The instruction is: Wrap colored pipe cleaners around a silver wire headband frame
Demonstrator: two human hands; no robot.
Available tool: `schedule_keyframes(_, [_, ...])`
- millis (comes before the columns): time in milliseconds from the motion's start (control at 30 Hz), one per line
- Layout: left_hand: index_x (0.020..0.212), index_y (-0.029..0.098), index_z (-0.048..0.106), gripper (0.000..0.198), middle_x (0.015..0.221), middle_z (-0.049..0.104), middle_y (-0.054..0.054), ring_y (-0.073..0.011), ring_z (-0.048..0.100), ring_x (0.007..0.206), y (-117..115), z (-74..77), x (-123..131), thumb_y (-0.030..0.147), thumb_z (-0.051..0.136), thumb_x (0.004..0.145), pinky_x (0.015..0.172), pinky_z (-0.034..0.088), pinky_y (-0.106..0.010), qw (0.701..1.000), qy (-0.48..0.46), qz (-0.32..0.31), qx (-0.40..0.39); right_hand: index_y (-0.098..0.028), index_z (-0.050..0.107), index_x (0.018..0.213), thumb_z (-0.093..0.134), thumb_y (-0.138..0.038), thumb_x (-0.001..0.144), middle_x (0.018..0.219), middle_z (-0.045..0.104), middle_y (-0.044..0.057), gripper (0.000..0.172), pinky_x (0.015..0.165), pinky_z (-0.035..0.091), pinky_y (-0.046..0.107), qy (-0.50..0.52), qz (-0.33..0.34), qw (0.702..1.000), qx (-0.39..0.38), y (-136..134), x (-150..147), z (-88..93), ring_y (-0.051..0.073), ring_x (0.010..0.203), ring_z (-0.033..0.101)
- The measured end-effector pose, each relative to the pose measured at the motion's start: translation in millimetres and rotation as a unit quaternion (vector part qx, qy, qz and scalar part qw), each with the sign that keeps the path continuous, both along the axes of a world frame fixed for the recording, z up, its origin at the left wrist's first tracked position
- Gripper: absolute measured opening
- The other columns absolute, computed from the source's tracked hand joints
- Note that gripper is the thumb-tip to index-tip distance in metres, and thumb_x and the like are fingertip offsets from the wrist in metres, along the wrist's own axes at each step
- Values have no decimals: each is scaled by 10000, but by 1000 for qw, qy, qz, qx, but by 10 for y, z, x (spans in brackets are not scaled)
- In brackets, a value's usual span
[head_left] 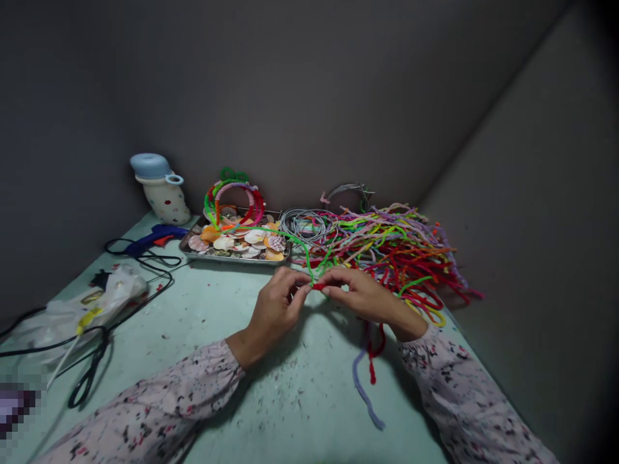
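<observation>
Above the middle of the table, my left hand (273,309) is closed in a pinch on a short red pipe cleaner piece (318,287). Close beside it, my right hand (370,298) pinches the same red piece from the other side. A green pipe cleaner (300,242) runs from between the fingertips up and left over the shell tray. The exact join of red and green is partly hidden by the fingers. Just behind my right hand spreads a pile of many-coloured pipe cleaners (387,238). A lavender pipe cleaner (362,386) lies below my right wrist.
A metal tray (232,259) of seashells stands at the back, with colourful wrapped rings (258,207) on it. Coiled grey wire (293,225) lies beside it. On the left are a bottle (167,201), a blue glue gun (149,240), a black cable (167,283) and a plastic bag (120,283).
</observation>
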State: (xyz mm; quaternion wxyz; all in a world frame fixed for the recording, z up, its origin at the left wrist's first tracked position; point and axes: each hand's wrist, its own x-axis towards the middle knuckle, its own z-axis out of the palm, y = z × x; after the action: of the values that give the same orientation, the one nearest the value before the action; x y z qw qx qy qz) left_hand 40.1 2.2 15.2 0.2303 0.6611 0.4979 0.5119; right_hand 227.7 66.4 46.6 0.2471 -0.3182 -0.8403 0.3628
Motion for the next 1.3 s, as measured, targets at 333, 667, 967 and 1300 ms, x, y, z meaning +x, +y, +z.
schedule_keyframes(333, [901,179,640,158,830,563,-27,-160,536,787,19,-24,-11,205,484,909,702,402,-277,997,77,-18,-24,-194,678,897,593,-206,829,856,677,16,109,730,452,298,-17,-28,999,26,-35,-91,-86,162,795,596])
schedule_keyframes(667, [850,165,612,157,794,541,-11,-147,528,758,20,-51,-27,222,480,913,686,393,-270,994,94,-10,-46,-177,652,855,596,-170,820,806,643,3,66,696,411,263,-38,-39,997,61,-71,-141,-137,140,762,562])
schedule_keyframes(967, [842,167,609,157,801,553,-15,-149,525,754,25,-59,-34,220,476,906,684,391,-276,994,101,-13,-49,-176,645,839,607,-177,818,790,632,0,44,676,405,259,-37,-38,997,57,-65,-150,-153,135,741,552])
schedule_keyframes(1300, [810,163,611,150,770,560,-10,-141,523,731,28,-51,-23,216,498,893,666,381,-270,995,86,-1,-59,-173,632,802,617,-171,815,765,631,9,20,673,400,264,-32,-45,991,120,-91,-168,-185,141,731,544])
